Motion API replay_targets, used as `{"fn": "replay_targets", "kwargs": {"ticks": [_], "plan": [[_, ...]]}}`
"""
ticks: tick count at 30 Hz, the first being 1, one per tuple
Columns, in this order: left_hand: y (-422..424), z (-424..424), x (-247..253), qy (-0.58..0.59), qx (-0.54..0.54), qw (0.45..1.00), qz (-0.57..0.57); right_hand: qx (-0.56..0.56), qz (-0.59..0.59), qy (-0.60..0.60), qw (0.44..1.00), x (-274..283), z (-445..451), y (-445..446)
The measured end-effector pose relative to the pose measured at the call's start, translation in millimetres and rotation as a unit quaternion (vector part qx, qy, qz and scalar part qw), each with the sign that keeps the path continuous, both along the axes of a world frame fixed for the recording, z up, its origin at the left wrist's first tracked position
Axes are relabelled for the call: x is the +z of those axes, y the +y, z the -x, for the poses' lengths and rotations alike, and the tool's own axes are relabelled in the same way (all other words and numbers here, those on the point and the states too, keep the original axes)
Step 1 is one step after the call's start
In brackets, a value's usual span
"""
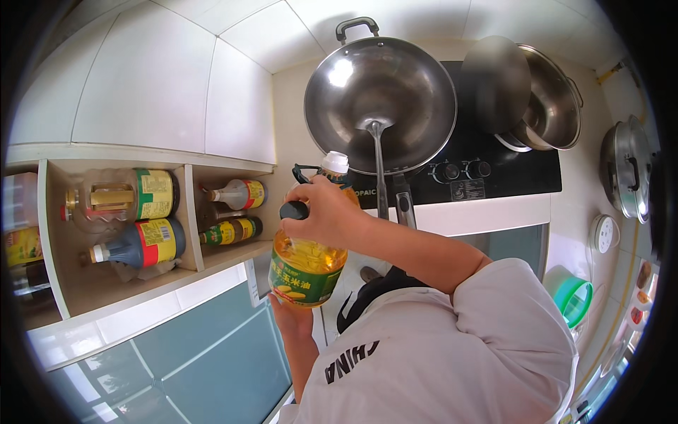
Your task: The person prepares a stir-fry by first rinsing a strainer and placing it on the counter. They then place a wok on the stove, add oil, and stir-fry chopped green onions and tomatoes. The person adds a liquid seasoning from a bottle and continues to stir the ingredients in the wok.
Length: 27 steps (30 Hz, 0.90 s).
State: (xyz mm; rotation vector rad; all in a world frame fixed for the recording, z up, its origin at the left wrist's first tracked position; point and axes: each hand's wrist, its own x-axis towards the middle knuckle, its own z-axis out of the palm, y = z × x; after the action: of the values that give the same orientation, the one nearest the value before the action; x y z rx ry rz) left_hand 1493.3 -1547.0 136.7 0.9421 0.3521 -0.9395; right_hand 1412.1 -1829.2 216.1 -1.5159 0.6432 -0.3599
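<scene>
A clear plastic bottle of yellow corn oil with a green label leans toward the wok, its white spout uncovered. Beneath its base, my left hand supports it. My right hand lies over the bottle's neck and dark green carrying handle, pinching a dark round cap between thumb and fingers. Just beyond the spout sits a steel wok. A metal spatula rests in it, its handle over the near rim beside the wok's own handle.
The wok stands on a black glass cooktop with two knobs. Right of it is a steel pot, partly behind a blurred patch. At left, an open shelf holds several bottles lying down. A lidded pan and green-rimmed container are at far right.
</scene>
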Motion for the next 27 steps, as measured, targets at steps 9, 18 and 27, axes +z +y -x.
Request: {"fn": "replay_targets", "kwargs": {"ticks": [9, 18, 27], "plan": [[-4, 6, 17, -0.030, 0.000, 0.999, -0.024, 0.008, 0.006, 0.018, 1.000, -3, -1, -5], [-3, 8, 27, -0.061, 0.003, 0.997, -0.039, 0.001, 0.001, 0.010, 1.000, -6, -1, -5], [-5, 11, 37, -0.053, 0.006, 0.998, -0.045, -0.004, -0.002, 0.004, 1.000, -8, -1, -4]]}}
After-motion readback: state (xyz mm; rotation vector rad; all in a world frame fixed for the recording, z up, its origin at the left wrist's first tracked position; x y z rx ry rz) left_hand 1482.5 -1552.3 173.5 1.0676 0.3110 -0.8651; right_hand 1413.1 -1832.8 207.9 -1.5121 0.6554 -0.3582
